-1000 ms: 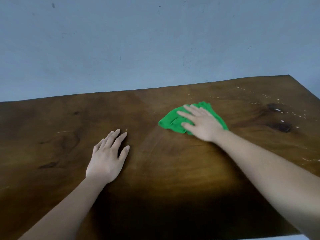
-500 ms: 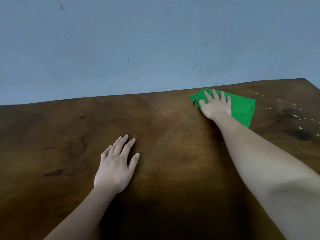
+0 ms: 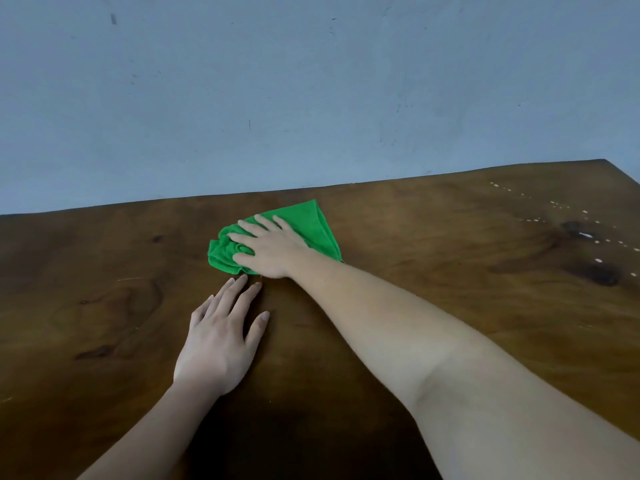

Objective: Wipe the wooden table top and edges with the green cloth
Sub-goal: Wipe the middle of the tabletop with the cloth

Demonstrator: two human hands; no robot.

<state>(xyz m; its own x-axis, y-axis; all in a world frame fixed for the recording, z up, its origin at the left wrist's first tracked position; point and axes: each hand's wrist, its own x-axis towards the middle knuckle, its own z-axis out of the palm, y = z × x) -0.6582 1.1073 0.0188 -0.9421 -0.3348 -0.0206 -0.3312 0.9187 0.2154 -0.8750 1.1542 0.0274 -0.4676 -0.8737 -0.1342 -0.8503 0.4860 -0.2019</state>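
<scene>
Green cloth [image 3: 313,225] under flat right hand [image 3: 268,245]; left hand [image 3: 221,336] splayed on wooden table [image 3: 450,271]; white specks [image 3: 585,234], possibly paint.

The crumpled cloth [image 3: 313,225] is bright green; the dark-brown grained wooden table top [image 3: 450,271] carries white specks at two o'clock.

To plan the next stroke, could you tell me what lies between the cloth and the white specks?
Only bare wooden table separates the green cloth from the white specks, head view.

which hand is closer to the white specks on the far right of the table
Right. The right hand presses the crumpled green cloth mid-table, left of the white specks. The left hand lies flat on the brown wooden table, nearer the person and farther left.
</scene>
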